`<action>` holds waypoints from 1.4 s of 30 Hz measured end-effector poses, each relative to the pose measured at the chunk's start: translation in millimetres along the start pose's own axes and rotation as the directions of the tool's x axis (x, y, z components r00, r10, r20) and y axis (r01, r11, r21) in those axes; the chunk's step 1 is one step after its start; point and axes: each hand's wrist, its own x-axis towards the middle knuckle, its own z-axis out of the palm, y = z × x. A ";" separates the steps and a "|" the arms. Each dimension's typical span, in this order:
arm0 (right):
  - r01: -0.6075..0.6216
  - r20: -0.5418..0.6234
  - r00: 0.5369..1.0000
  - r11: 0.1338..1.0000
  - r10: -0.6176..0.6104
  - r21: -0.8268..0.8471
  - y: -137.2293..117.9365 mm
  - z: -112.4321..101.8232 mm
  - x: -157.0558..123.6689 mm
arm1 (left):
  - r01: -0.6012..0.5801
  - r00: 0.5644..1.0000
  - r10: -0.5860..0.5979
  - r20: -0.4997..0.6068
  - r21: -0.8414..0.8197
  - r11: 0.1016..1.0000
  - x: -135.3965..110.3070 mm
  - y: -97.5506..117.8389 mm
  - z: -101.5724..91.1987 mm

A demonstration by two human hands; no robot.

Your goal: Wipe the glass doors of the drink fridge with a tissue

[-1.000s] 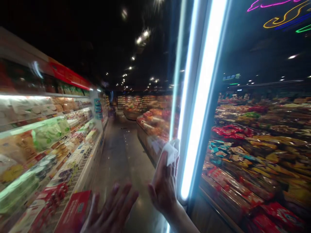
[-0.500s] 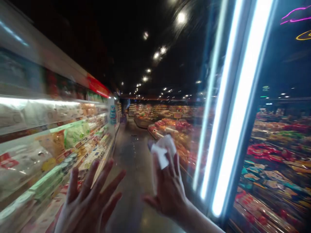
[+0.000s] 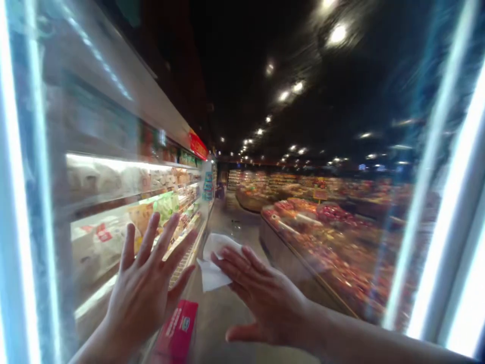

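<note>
My left hand (image 3: 146,283) is raised at the left of the view with its fingers spread and nothing in it. It seems to lie flat against a clear pane, though contact is hard to make out. To its right, my right hand (image 3: 265,298) presses a crumpled white tissue (image 3: 215,263) under its nearly flat fingers, thumb held apart. The tissue's loose part sticks out past the fingertips toward my left hand.
Bright light strips (image 3: 428,177) stand upright at both sides. Beyond lie a lit shelf case (image 3: 132,202) of packaged goods, a pink box (image 3: 177,328) low down, an aisle floor (image 3: 242,222) and a long display bin (image 3: 318,247) piled with packages.
My right hand has swung leftward and tilted with the tissue, closer to my left hand. The view has turned left, bringing in the left light strips and the pink box.
</note>
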 end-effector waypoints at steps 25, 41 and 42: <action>0.105 -0.030 0.994 0.989 -0.109 -0.100 51.2 -22.1 266.5 | 0.021 0.998 -0.013 -0.068 0.132 0.991 -9.4 -140.2 -42.1; -0.177 -0.122 0.980 0.966 0.155 -0.190 121.7 -66.2 235.9 | 0.065 0.979 -0.036 -0.203 0.135 0.989 51.4 -111.0 -31.8; -0.114 -0.085 0.991 0.975 0.099 -0.188 121.4 -67.2 220.8 | 0.048 0.977 -0.019 -0.212 0.133 0.990 59.4 -102.1 -29.8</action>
